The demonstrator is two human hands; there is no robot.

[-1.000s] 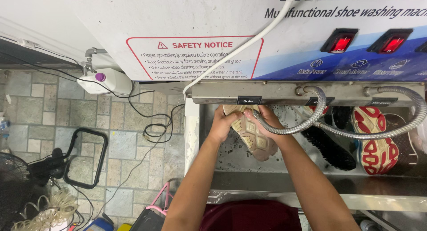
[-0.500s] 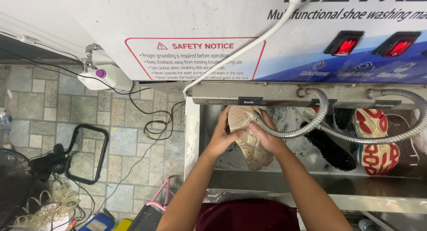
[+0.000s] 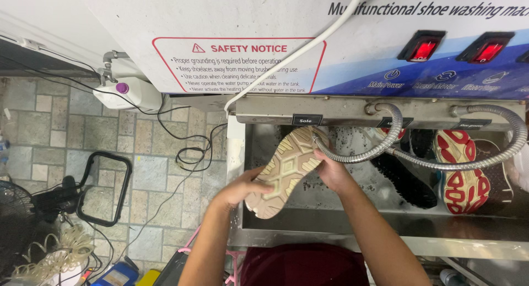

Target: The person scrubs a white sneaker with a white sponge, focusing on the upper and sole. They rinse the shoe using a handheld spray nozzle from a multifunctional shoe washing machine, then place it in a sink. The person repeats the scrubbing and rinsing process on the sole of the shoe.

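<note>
Item: beige shoe [image 3: 286, 170], sole turned up toward us, held over the steel wash tank [image 3: 330, 220] of the washing machine [image 3: 165, 21].

Grip, left: our left hand [image 3: 239, 189] is clenched around the heel end, the end lying nearest our body. The shoe runs up and away from this grip toward the right.

Grip, right: our right hand [image 3: 333, 173] grasps the shoe along its far side, about mid-length, fingers partly hidden behind the sole. From this grip the shoe lies to the left, touching the palm.

Long axis: diagonal, heel low and close to us, toe high and far, the toe reaching the labelled bar [image 3: 352, 112] at the tank's back edge. Both hands are in contact; the left sits at the end of the axis, the right beside its middle.

Adjacent to the right grip: a flexible metal hose [image 3: 363, 154] curves just beyond the toe; a second hose [image 3: 496, 154] arcs further right. Further right again in the tank: a black brush [image 3: 405, 181] and a red-and-white shoe [image 3: 460, 173], sole up.

Left of the left grip, on the tiled floor [image 3: 60, 131]: loose black cables [image 3: 187, 148] and a black frame [image 3: 104, 189].
</note>
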